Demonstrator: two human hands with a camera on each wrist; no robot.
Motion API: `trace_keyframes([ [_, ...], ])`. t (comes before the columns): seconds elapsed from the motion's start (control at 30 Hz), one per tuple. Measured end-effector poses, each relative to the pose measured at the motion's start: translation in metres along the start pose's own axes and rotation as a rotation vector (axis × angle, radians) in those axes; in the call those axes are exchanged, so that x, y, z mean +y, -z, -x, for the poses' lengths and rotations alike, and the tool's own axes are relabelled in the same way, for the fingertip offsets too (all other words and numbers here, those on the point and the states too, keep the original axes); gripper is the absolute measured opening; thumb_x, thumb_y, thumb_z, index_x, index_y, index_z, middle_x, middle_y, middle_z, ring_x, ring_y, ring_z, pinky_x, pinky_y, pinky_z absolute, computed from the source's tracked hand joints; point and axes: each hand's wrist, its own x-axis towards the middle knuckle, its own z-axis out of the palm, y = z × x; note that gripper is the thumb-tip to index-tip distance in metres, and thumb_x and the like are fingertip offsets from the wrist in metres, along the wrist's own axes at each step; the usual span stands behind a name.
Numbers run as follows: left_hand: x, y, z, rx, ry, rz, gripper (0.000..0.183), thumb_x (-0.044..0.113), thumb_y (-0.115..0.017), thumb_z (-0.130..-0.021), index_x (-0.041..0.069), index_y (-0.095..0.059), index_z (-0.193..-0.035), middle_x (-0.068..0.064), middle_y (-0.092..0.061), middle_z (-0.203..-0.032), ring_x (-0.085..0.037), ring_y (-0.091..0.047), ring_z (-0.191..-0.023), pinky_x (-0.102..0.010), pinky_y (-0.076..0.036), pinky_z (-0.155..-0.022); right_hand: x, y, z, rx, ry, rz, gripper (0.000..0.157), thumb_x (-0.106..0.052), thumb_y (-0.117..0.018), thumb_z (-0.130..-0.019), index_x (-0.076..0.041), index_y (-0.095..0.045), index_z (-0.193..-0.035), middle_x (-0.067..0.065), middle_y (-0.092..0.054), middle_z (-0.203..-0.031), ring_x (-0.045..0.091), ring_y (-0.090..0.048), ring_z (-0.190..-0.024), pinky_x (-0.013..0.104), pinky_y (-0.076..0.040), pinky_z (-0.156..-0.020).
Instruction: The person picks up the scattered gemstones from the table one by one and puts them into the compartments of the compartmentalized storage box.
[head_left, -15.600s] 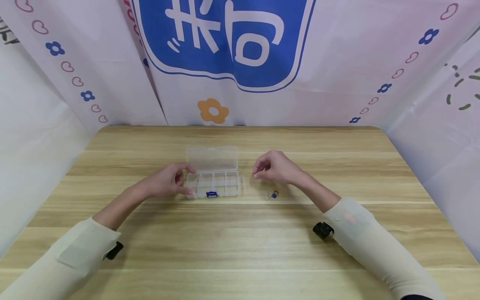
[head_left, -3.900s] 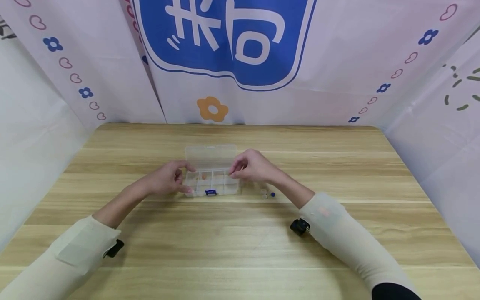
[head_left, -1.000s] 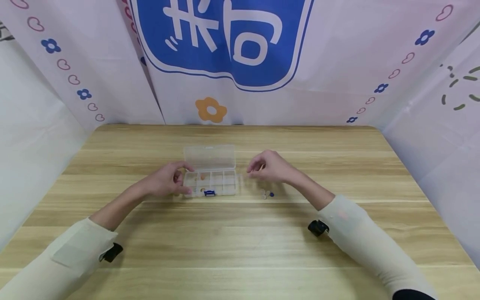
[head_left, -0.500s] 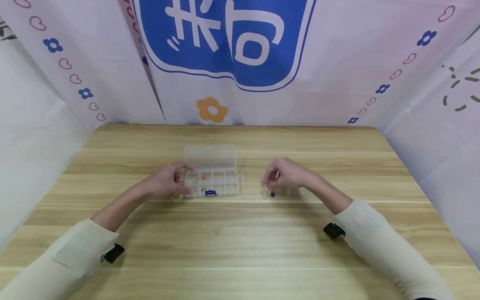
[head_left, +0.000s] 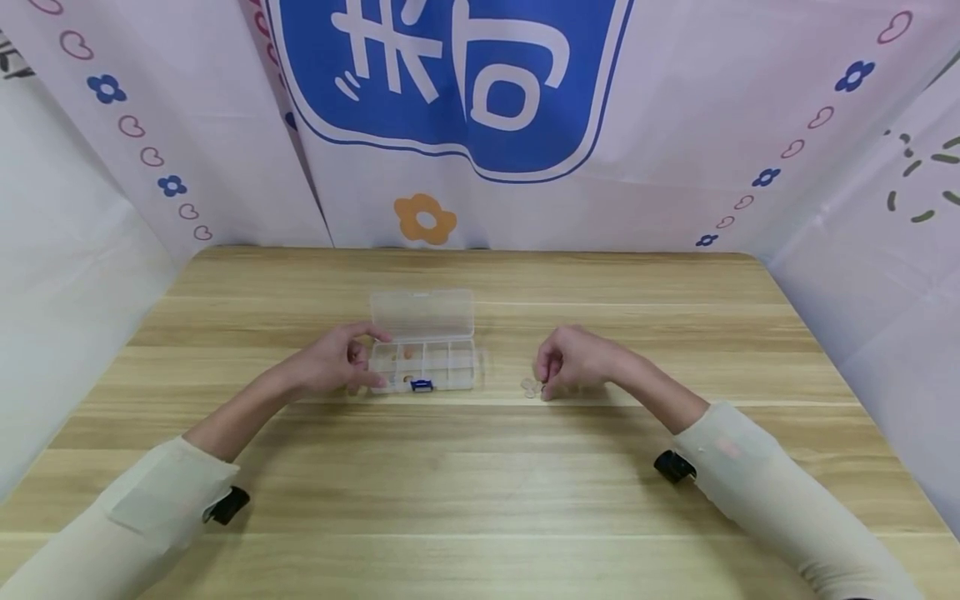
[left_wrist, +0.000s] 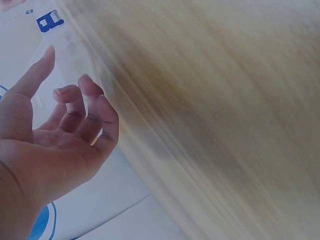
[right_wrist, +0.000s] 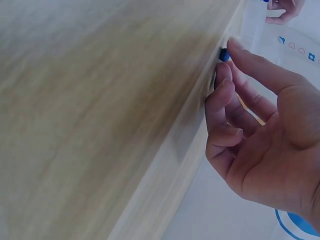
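A clear compartment box point(head_left: 448, 358) lies on the table with its lid point(head_left: 422, 315) raised at the back. My left hand point(head_left: 333, 360) holds the box's left end between thumb and forefinger; in the left wrist view the other fingers of the left hand point(left_wrist: 65, 130) are loosely curled. A small orange piece point(head_left: 408, 353) and a few other tiny pieces sit in the left compartments. To the right of the box, my right hand point(head_left: 573, 362) pinches a small blue piece point(right_wrist: 224, 54) at the tabletop. Small clear round pieces point(head_left: 529, 388) lie beside its fingertips.
The box has a blue latch point(head_left: 422, 385) on its front edge. A wood-grain table point(head_left: 480, 483) spreads around both hands. White printed cloth point(head_left: 675, 150) hangs behind it and at both sides.
Over the last second my right hand has moved right and toward me, down to the small pieces, and its fingers now cover the blue one. My left hand stays at the box.
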Motion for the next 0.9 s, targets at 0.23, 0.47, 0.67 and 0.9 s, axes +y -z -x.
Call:
trace_keyframes([
  [0.23,0.0008,0.0004,-0.0004,-0.006,0.004,0.0,0.068,0.003,-0.08,-0.089,-0.009,-0.043,-0.145,-0.004,-0.052,-0.069,-0.017,-0.051,-0.058,-0.024,-0.039,-0.054,0.0022,-0.0019,-0.0012,0.001,0.02,0.028,0.014,0.006,-0.082,-0.082,-0.002,-0.071,-0.081,0.002,-0.066,-0.076,0.011,-0.057,-0.068,0.023,-0.049,-0.063],
  [0.47,0.0008,0.001,-0.0006,-0.006,0.005,0.001,0.067,0.002,-0.08,-0.089,-0.008,-0.043,-0.145,-0.004,-0.052,-0.069,-0.016,-0.051,-0.058,-0.024,-0.039,-0.054,0.0047,0.0027,0.002,0.004,0.014,0.027,0.006,0.003,-0.074,-0.087,-0.004,-0.076,-0.087,0.004,-0.07,-0.083,0.012,-0.06,-0.075,0.026,-0.051,-0.07],
  [0.67,0.0013,0.0015,-0.0009,-0.011,0.014,0.004,0.068,0.002,-0.08,-0.089,-0.008,-0.043,-0.145,-0.003,-0.051,-0.069,-0.016,-0.048,-0.059,-0.024,-0.039,-0.054,0.0071,0.0064,0.004,0.036,0.015,0.004,0.009,0.004,-0.072,-0.088,-0.001,-0.078,-0.092,0.004,-0.072,-0.084,0.012,-0.061,-0.074,0.026,-0.052,-0.069],
  [0.9,0.0009,0.0021,-0.0005,-0.014,0.006,-0.001,0.068,0.002,-0.08,-0.089,-0.009,-0.044,-0.145,-0.003,-0.051,-0.068,-0.014,-0.047,-0.058,-0.024,-0.038,-0.054,0.0089,0.0076,0.0038,0.058,-0.006,-0.03,0.007,0.005,-0.074,-0.089,0.0,-0.078,-0.093,0.003,-0.072,-0.082,0.012,-0.06,-0.07,0.025,-0.051,-0.066],
])
